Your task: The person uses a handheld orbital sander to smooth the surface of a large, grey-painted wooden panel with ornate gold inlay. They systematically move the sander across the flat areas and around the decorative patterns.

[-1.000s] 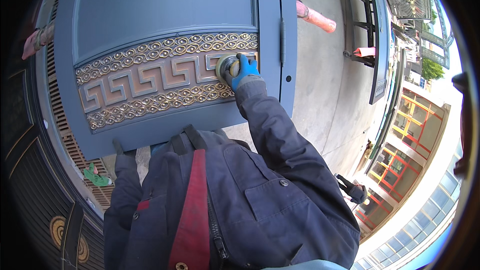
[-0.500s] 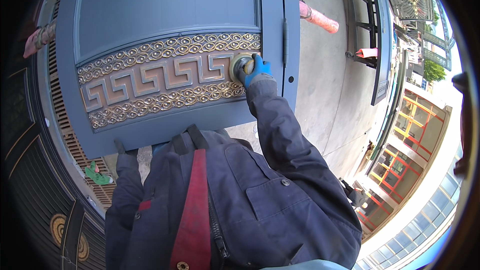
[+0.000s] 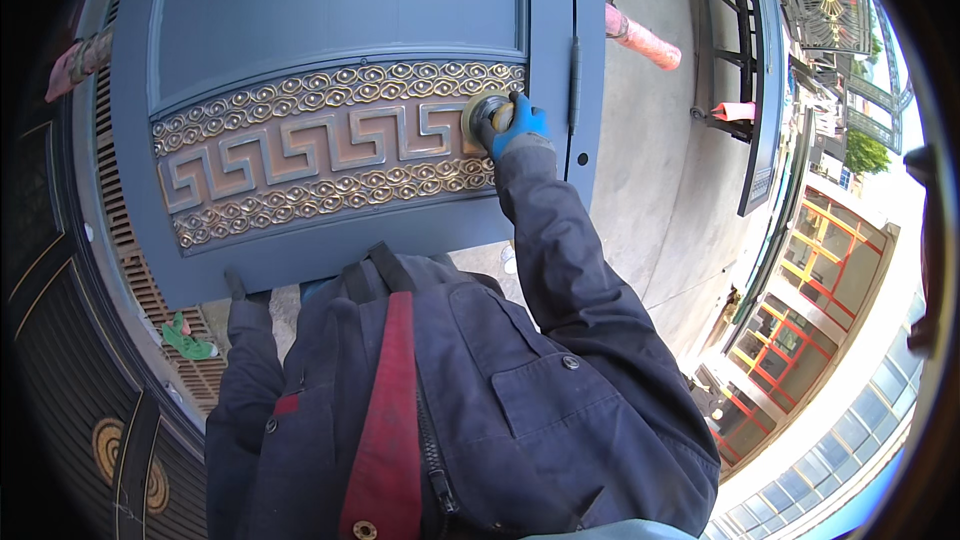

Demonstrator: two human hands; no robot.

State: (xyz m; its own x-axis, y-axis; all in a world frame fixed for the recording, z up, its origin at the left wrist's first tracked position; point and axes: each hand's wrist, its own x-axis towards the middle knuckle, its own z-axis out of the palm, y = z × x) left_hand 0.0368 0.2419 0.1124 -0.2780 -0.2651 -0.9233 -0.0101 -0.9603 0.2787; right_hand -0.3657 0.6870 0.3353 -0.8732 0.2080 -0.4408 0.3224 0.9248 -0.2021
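Note:
A blue-grey door panel [image 3: 340,10] lies across in front of me, with a raised gold-and-copper band of meander pattern [image 3: 325,145] between two rows of scroll ornament. My right hand [image 3: 524,124], in a blue glove, is closed around a round tool with a dark body and a pale disc rim [image 3: 474,120]. The disc rests against the right end of the band; its working face is hidden. At the panel's near left edge is my left hand [image 3: 236,284], darkly gloved. Its thumb shows over the edge, and its other fingers are out of sight underneath.
Pink-wrapped bars [image 3: 640,37] jut out on both sides of the panel. A slotted grate [image 3: 118,180] runs along the left, with a green cloth [image 3: 188,340] on it. Dark ornate doors [image 3: 75,390] stand farther left. Black metal framing [image 3: 735,50] is at the right.
My right hand has shifted slightly up the band with the round tool, and its blue back is turned more into view. My left hand stays at the panel's edge.

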